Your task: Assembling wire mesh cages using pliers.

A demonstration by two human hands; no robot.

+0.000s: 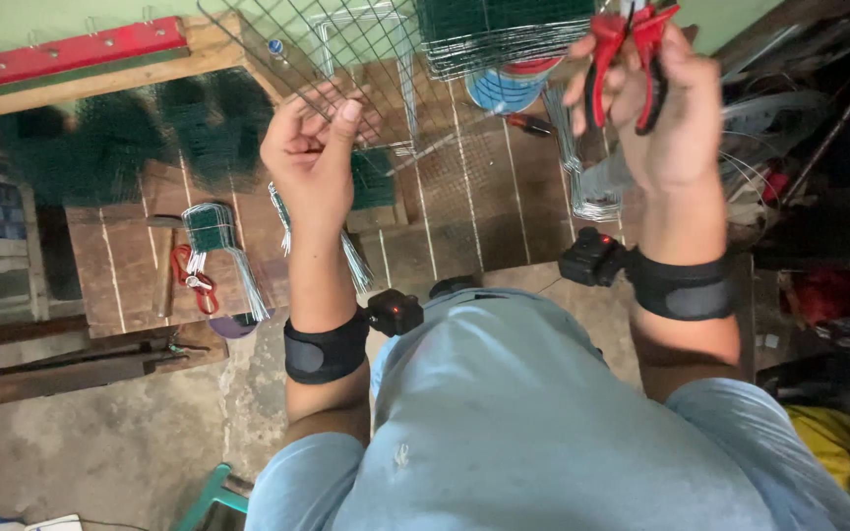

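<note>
Two hands raised, left hand (315, 147) gripping wire mesh panel (346, 49), right hand (666, 113) holding red pliers (632, 54)

Wooden slatted tabletop (464, 216) fills mid-frame. Red bar (71, 54) w/ hooks at upper left, along green wall. Dark green mesh heaps (100, 138) below it. Bundle of cut wires (213, 236) left of centre, small red-handled cutters (194, 275) just beside it. Blue-white round container (504, 88) top centre. Concrete floor (100, 442) lower left; teal stool (211, 497) at bottom edge. Yellow cloth (823, 433) lower right.
</note>
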